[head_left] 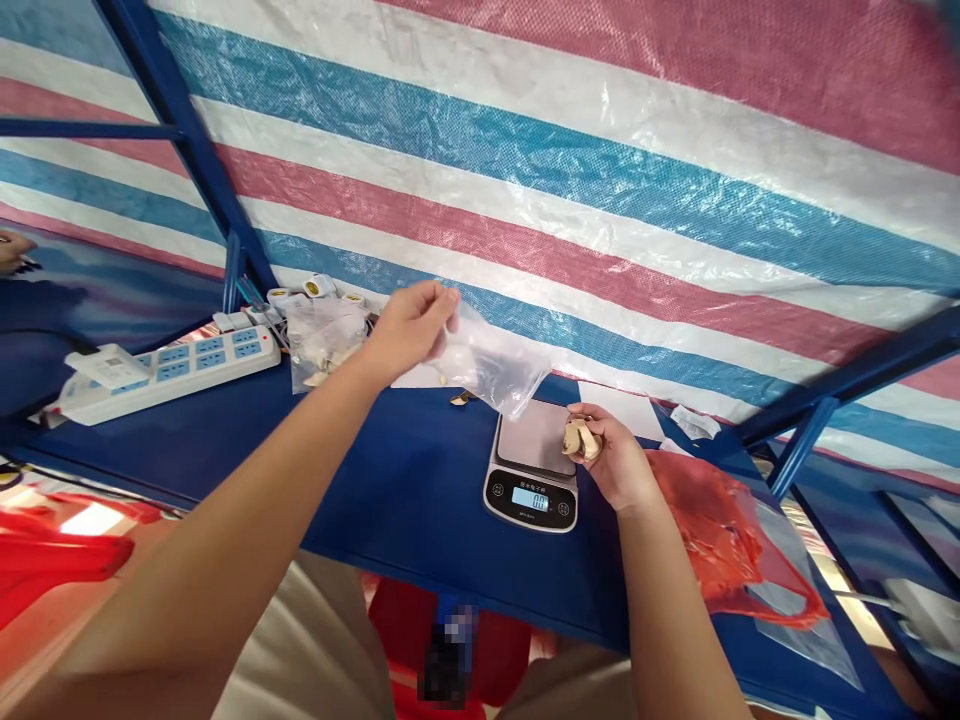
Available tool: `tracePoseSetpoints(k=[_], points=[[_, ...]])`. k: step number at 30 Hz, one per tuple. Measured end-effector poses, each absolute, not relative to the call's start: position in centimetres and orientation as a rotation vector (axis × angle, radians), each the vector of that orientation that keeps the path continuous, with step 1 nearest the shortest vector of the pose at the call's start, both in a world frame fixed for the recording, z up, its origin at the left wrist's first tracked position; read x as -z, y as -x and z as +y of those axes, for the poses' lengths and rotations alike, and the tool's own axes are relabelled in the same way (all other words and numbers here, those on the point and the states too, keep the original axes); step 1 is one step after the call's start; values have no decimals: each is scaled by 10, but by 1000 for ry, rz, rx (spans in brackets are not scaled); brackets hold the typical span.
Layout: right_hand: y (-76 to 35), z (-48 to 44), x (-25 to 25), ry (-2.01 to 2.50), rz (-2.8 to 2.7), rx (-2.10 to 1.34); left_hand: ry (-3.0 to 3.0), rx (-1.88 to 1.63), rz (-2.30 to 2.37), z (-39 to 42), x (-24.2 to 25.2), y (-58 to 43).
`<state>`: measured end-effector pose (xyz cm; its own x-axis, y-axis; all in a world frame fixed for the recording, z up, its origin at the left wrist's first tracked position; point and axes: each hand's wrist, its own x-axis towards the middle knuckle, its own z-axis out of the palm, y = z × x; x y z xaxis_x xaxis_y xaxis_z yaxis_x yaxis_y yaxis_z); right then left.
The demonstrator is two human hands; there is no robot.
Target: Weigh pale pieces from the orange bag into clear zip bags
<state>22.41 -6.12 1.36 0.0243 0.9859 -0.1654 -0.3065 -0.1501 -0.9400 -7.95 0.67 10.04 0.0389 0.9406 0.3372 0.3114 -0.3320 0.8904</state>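
My left hand (414, 322) pinches the edge of a clear plastic bag (504, 370), which hangs to the right over the back of a digital kitchen scale (525, 440). My right hand (621, 462) is closed around several pale, brown-edged dried slices (581, 440), held at the right side of the scale's plate. The plate has nothing visible on it, and the lit display (530, 499) reads 0.0. A small brownish piece (460, 398) lies on the blue table (420, 480), left of the scale.
A white power strip (180, 368) and a filled clear bag (322, 345) are at the left. A red plastic bag (720, 530) lies on the right, with white paper (619, 410) behind the scale. Blue frame bars and striped sheeting (525, 200) border the back. Another person's hand (13, 250) shows far left.
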Motion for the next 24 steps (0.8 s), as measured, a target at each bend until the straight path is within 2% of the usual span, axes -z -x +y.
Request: tracePoseSetpoints(k=[3, 6, 7, 9, 11, 14, 16, 18, 24], points=[[-225, -61, -14, 1127, -836, -1398, -1842, -1063, 1558, 12, -58, 88], [-227, -59, -14, 1133, -806, -1387, -2114, -564, 1918, 3, -27, 108], [-228, -58, -14, 1130, -801, -1389, -2132, -484, 2010, -2, -23, 112], [-229, -58, -14, 1124, -797, -1396, -2186, -560, 2099, -13, -24, 110], [-229, -58, -14, 1124, -796, -1395, -2268, -641, 1899, -23, -31, 97], [-228, -59, -14, 1137, -793, -1367, -2305, -258, 1373, -32, -40, 72], [-229, -59, -15, 1141, -789, -1336, -2315, -25, 1202, -35, -37, 64], [-230, -59, -15, 1135, -786, -1313, -2348, 34, 1174, -37, -30, 66], [-227, -60, -17, 1107, -809, -1315, -2348, -97, 1193, -43, -12, 82]])
